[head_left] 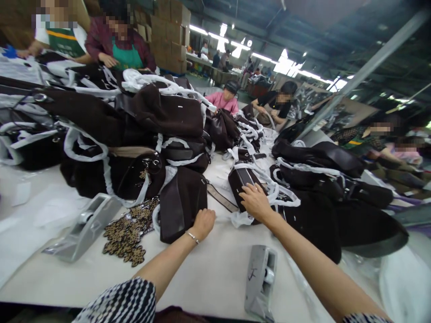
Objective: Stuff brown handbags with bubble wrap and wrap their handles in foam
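A boxy, matte, smooth-panelled left bag (184, 199) lies on the counter (208, 278) at the curled left grip (204, 224), whose hold is unclear. The right grip (255, 200), spread flat, lies on the dark right bag (236, 181).

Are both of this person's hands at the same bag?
No, the right hand rests on one dark bag, while the left hand is at the lower right edge of a separate dark bag.

Hands (204, 224) on dark bags (183, 197), seemingly
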